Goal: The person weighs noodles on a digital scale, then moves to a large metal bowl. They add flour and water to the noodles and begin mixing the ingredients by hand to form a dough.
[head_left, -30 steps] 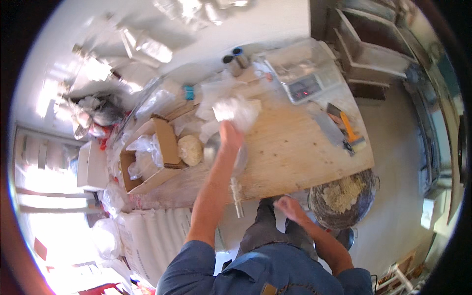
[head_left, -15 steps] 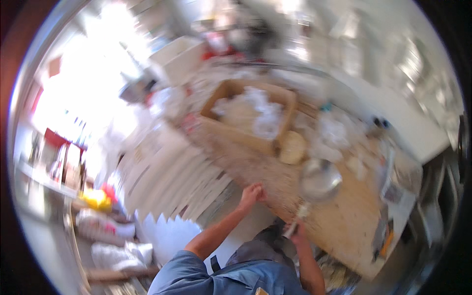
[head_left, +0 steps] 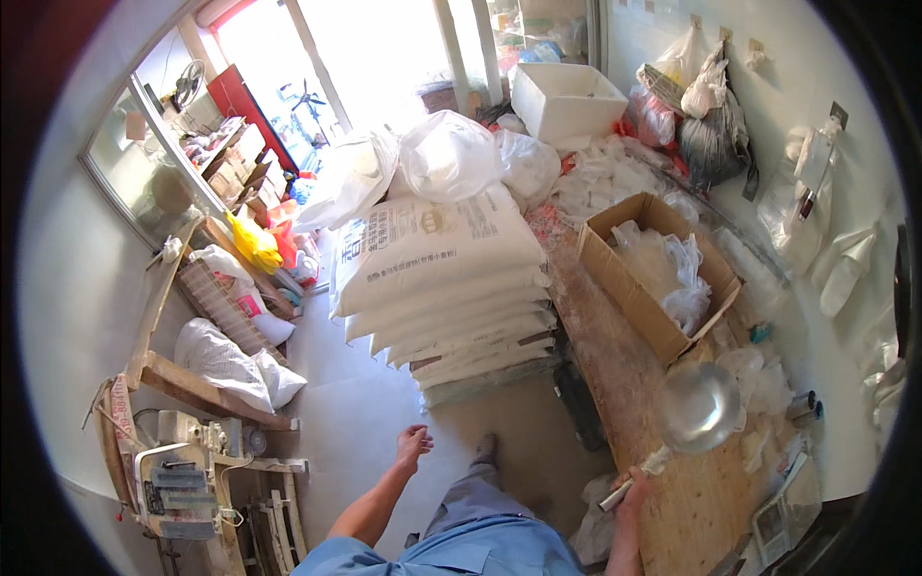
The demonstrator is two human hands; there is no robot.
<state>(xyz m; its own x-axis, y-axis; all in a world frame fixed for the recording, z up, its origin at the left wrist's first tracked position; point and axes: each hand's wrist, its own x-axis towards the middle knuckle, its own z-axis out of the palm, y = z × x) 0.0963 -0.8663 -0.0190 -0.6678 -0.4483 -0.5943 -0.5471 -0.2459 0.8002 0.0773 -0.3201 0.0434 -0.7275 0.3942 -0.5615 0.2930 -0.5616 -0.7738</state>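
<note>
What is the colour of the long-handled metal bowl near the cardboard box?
The bowl is shiny silver, shown best in the head view.

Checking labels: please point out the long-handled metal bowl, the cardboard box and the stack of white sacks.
Long-handled metal bowl [head_left: 699, 407], head view: on its round part.
Cardboard box [head_left: 626, 293], head view: on an outer wall.
Stack of white sacks [head_left: 442, 252], head view: on the top sack.

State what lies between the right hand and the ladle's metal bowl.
In the head view, a pale stretch of the ladle's handle lies between the right hand and the metal bowl.
</note>
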